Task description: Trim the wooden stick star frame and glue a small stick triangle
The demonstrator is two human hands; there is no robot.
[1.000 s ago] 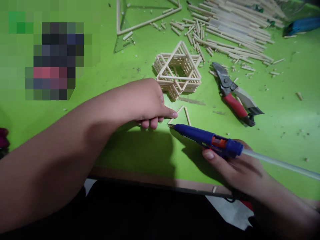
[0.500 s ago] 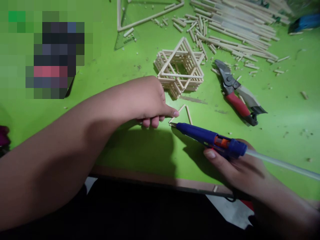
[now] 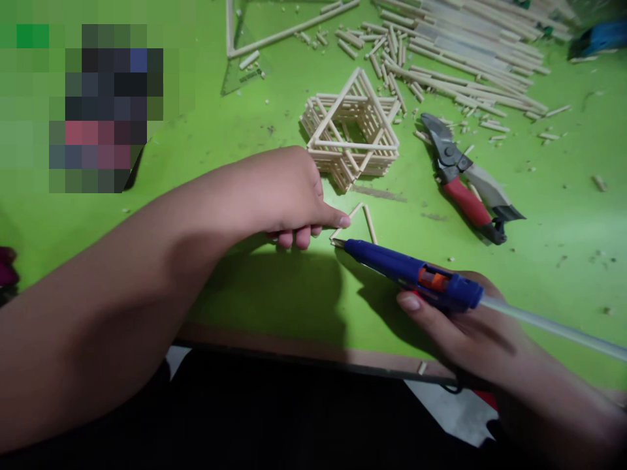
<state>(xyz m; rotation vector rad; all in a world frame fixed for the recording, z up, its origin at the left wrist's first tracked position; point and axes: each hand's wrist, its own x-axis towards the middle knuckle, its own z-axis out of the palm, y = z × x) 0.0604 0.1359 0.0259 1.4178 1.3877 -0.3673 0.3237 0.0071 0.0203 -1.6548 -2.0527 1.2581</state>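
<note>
My right hand (image 3: 450, 320) is wrapped round a blue hot glue gun (image 3: 392, 261), with a clear glue stick (image 3: 548, 323) jutting from its back. The nozzle meets the lower left corner of a small triangle of thin wooden sticks (image 3: 371, 225) lying on the green table. My left hand (image 3: 304, 196) presses the triangle's left stick with thumb and finger; its other fingers are curled under. The triangle's lower side is mostly hidden behind the gun. Just beyond my left hand stands a star-shaped frame of stacked wooden sticks (image 3: 355, 143).
Red-handled pruning shears (image 3: 460, 176) lie on the right. Many long sticks (image 3: 470, 59) and short cut pieces (image 3: 392, 59) are spread at the back. A larger stick frame (image 3: 294, 32) lies over a clear set square (image 3: 240, 78). The table's front edge (image 3: 294, 343) runs near me.
Both hands and the glue gun stay almost where they were, the nozzle still at the triangle's corner. The view has shifted slightly.
</note>
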